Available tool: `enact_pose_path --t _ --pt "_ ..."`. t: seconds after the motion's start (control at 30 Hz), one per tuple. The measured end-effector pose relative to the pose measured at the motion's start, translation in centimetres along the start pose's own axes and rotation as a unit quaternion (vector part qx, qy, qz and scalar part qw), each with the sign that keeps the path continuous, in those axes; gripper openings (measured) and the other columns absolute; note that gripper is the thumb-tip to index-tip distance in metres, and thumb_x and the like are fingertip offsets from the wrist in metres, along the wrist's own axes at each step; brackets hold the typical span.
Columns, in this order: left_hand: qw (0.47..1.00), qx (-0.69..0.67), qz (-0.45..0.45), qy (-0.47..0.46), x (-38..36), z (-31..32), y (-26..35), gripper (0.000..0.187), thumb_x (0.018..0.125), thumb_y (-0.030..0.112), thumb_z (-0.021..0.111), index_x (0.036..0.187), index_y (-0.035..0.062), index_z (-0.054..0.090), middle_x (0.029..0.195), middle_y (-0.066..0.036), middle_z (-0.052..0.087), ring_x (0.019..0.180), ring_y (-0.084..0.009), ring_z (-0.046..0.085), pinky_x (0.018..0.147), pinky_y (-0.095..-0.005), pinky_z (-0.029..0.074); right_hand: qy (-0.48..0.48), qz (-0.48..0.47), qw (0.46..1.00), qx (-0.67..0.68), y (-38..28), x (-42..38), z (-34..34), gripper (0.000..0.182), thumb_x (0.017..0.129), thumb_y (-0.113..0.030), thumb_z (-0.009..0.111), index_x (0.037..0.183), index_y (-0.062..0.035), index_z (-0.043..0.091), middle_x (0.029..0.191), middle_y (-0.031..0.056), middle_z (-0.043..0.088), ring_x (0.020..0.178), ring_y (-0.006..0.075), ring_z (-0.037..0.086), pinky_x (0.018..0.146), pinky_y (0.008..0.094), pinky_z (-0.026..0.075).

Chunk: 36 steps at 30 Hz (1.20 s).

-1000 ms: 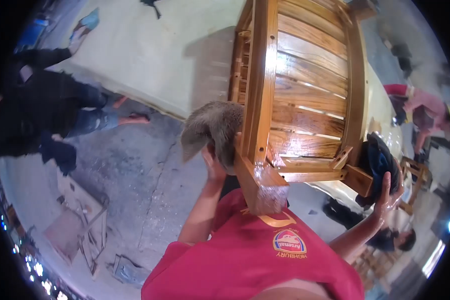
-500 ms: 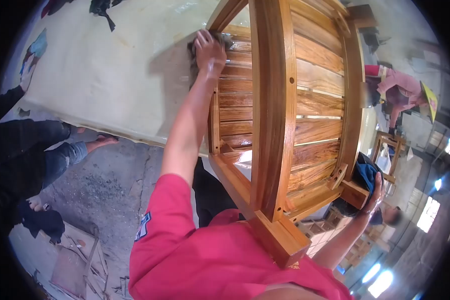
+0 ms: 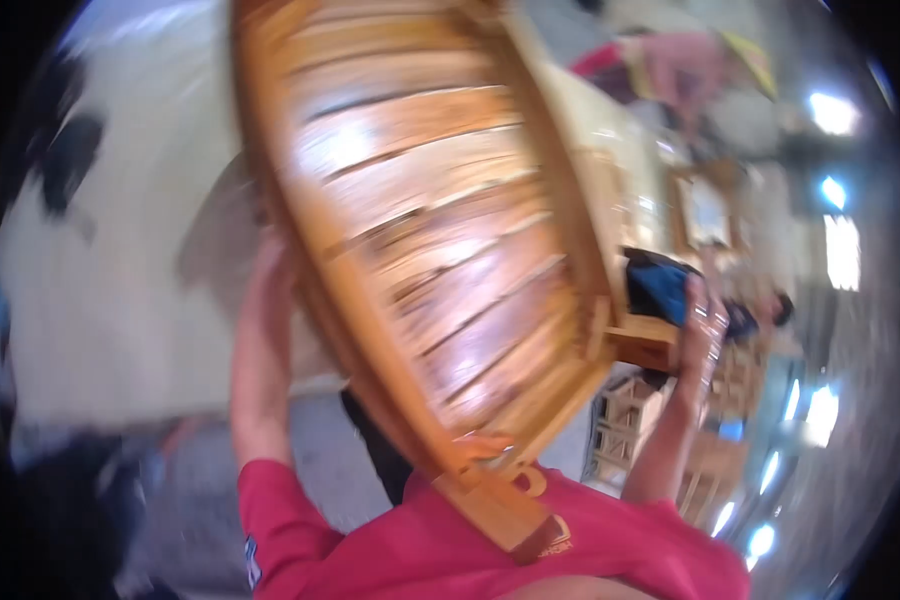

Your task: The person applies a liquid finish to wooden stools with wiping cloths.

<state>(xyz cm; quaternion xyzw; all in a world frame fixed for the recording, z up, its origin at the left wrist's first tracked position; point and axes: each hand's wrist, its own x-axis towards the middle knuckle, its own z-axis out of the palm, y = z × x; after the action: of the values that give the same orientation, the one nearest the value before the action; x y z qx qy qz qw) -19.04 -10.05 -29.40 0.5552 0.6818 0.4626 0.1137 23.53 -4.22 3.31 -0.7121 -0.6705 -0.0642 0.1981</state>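
A varnished wooden piece of furniture with slats (image 3: 440,235) stands tilted in front of my chest. At its right side, my right hand (image 3: 705,320) is closed on a blue and black cloth (image 3: 657,288), close to the end of a short wooden leg (image 3: 642,342). Behind the left rail, my left hand (image 3: 273,245) is blurred and mostly hidden; its fingers and anything in them cannot be made out.
A pale table surface (image 3: 130,300) spreads out at the left, with a dark item (image 3: 70,160) on it. A person in pink (image 3: 680,75) is at the upper right. Another wooden frame (image 3: 705,205) and stacked wooden pieces (image 3: 625,420) are at the right.
The furniture has turned and shifted left in view, its slatted face now more towards me. My left hand, earlier visible on a dark cloth, has gone mostly behind the rail.
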Motion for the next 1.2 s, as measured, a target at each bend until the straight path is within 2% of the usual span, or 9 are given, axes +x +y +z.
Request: enact_pose_path --t 0.1,0.4,0.53,0.67,0.8,1.1,1.13,1.17,1.2 --pt "0.997 0.057 -0.013 -0.049 -4.7 -1.5 -1.1 0.057 0.089 0.011 0.055 0.142 -0.0040 0.040 0.148 -0.019 0.038 0.136 -0.0325 0.035 0.112 -0.0437 0.030 -0.025 0.077 0.995 0.050 0.5 0.4 -0.6 0.056 0.092 -0.045 0.064 0.124 0.0016 0.061 0.128 0.0259 0.056 0.120 0.0378 0.052 0.105 0.0414 0.038" --pt "0.985 0.141 -0.080 -0.065 -12.1 -4.9 -3.1 0.055 0.091 0.016 0.055 0.141 -0.0030 0.041 0.141 -0.018 0.042 0.128 -0.0304 0.041 0.105 -0.0421 0.035 -0.009 0.059 0.990 0.130 2.3 0.6 0.7 0.052 0.091 -0.042 0.065 0.116 0.0049 0.064 0.116 0.0272 0.063 0.112 0.0366 0.059 0.099 0.0390 0.043" --pt "0.984 0.147 -0.090 -0.055 -12.5 -5.5 -2.8 0.054 0.092 0.018 0.055 0.140 -0.0026 0.042 0.138 -0.018 0.044 0.124 -0.0295 0.043 0.102 -0.0413 0.037 -0.053 0.018 0.975 0.213 -0.1 0.1 -1.1 0.036 0.095 -0.033 0.059 0.106 0.0012 0.068 0.093 0.0181 0.070 0.083 0.0274 0.066 0.082 0.0349 0.050" --pt "0.984 0.137 -0.101 -0.050 -12.1 -4.8 -1.7 0.053 0.093 0.020 0.055 0.139 -0.0022 0.043 0.135 -0.017 0.046 0.120 -0.0286 0.046 0.099 -0.0406 0.039 -0.062 0.010 0.978 0.199 0.3 0.2 -1.2 0.038 0.095 -0.034 0.059 0.107 0.0020 0.067 0.102 0.0217 0.069 0.095 0.0315 0.066 0.088 0.0371 0.049" --pt "0.993 0.065 -0.066 -0.070 -11.4 -2.0 2.6 0.053 0.093 0.022 0.055 0.139 -0.0018 0.043 0.132 -0.017 0.048 0.117 -0.0277 0.048 0.096 -0.0399 0.041 -0.071 0.004 0.971 0.226 0.6 0.3 -1.1 0.043 0.095 -0.037 0.060 0.111 0.0018 0.066 0.106 0.0246 0.067 0.101 0.0384 0.063 0.092 0.0382 0.047" --pt "0.966 -0.156 -0.030 -0.204 -14.1 7.0 16.4 0.051 0.095 0.027 0.055 0.137 -0.0008 0.045 0.125 -0.016 0.053 0.108 -0.0256 0.053 0.089 -0.0382 0.046 -0.087 0.007 0.972 0.217 2.8 1.2 0.5 0.063 0.088 -0.053 0.063 0.120 0.0025 0.064 0.115 0.0195 0.066 0.109 0.0274 0.062 0.097 0.0354 0.045" --pt "0.961 -0.166 -0.055 -0.215 -15.1 7.5 17.1 0.051 0.095 0.028 0.055 0.137 -0.0007 0.045 0.125 -0.015 0.053 0.107 -0.0254 0.054 0.088 -0.0381 0.047 -0.129 -0.126 0.954 0.239 2.1 1.8 -0.4 0.041 0.095 -0.035 0.057 0.118 -0.0022 0.064 0.119 0.0220 0.063 0.097 0.0351 0.065 0.089 0.0382 0.050" --pt "0.958 -0.176 -0.077 -0.211 -15.5 8.0 17.4 0.051 0.096 0.028 0.055 0.137 -0.0006 0.045 0.124 -0.015 0.054 0.107 -0.0252 0.055 0.087 -0.0379 0.047 -0.105 -0.126 0.953 0.256 2.2 1.6 0.4 0.040 0.096 -0.037 0.055 0.112 -0.0026 0.067 0.113 0.0206 0.067 0.095 0.0340 0.065 0.085 0.0384 0.049" --pt "0.956 -0.185 -0.099 -0.203 -15.9 8.4 17.5 0.051 0.096 0.029 0.055 0.137 -0.0005 0.045 0.123 -0.015 0.054 0.106 -0.0249 0.055 0.086 -0.0377 0.048 0.050 -0.149 0.972 0.177 3.2 1.3 2.3 0.039 0.096 -0.037 0.056 0.108 -0.0021 0.069 0.106 0.0187 0.070 0.096 0.0307 0.065 0.086 0.0366 0.048"
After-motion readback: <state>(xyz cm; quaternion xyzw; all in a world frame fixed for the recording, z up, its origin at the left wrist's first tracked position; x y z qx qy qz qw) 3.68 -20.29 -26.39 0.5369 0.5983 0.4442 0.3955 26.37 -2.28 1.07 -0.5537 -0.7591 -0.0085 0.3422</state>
